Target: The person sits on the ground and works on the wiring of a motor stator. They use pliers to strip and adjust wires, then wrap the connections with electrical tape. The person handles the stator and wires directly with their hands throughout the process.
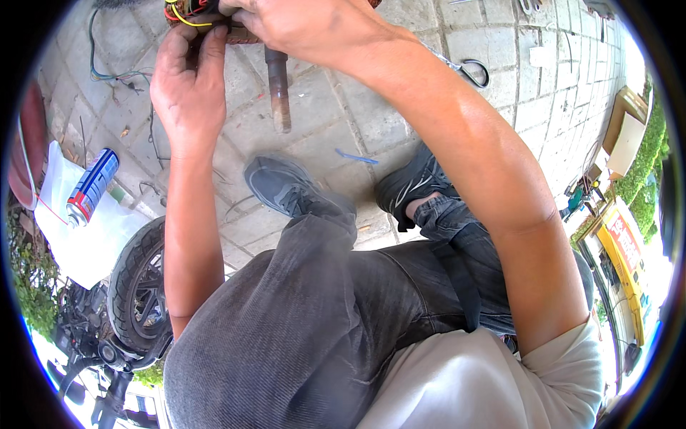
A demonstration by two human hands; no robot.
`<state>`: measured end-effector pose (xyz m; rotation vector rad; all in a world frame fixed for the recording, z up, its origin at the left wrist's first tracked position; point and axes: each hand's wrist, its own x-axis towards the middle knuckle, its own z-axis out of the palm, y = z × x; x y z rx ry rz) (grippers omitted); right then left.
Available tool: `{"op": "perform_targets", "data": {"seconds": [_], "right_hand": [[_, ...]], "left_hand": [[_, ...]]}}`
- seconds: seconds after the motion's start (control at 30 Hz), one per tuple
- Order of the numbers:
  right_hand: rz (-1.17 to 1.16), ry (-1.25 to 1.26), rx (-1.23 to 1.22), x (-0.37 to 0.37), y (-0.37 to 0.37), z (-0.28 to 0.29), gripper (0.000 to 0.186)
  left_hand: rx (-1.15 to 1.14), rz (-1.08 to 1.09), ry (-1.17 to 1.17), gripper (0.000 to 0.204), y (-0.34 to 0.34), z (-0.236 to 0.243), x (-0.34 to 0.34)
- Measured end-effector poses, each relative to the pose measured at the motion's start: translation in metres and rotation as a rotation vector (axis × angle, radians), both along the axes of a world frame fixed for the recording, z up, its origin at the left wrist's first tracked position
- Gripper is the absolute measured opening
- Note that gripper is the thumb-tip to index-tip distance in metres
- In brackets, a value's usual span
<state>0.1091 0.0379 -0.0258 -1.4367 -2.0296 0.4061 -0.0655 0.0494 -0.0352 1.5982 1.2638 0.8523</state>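
Note:
At the top edge of the head view is a motor stator [243, 33] with copper windings, partly cut off. A thick metal shaft [279, 93], rusty toward its end, points from it toward me. Red and yellow wires [191, 20] come out at its left side. My left hand [187, 89] is closed at that side, thumb and fingers curled round the dark edge just below the yellow wire. From the right, my right hand [275, 25] reaches over the stator with bent fingers at the wires. Its fingertips are mostly hidden, so what they pinch does not show.
Black-handled scissors [473, 73] lie right of my forearm. A blue strip [356, 156] lies between my shoes on the paving. At left are loose cables [107, 76], a spray can [93, 187] on a white plastic bag [78, 247], and a motorbike wheel [123, 286]. Cardboard [625, 132] stands far right.

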Motion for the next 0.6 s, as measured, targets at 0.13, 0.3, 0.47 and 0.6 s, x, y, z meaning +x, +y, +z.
{"op": "perform_targets", "data": {"seconds": [0.13,0.3,0.47,0.6], "right_hand": [[0.011,-0.009,-0.058,0.002,0.000,0.007,0.027],[-0.012,-0.017,-0.087,0.002,-0.002,0.014,0.025],[-0.028,0.042,-0.067,-0.002,-0.002,0.007,0.025],[-0.100,0.053,0.000,-0.003,-0.005,-0.008,0.025]], "left_hand": [[0.088,-0.024,0.044,0.014,0.003,0.000,-0.001],[0.274,-0.056,0.199,0.016,0.005,-0.001,0.001],[0.203,0.147,0.069,0.015,0.000,-0.007,0.007],[-0.005,0.223,0.061,0.019,-0.008,0.007,0.017]]}}
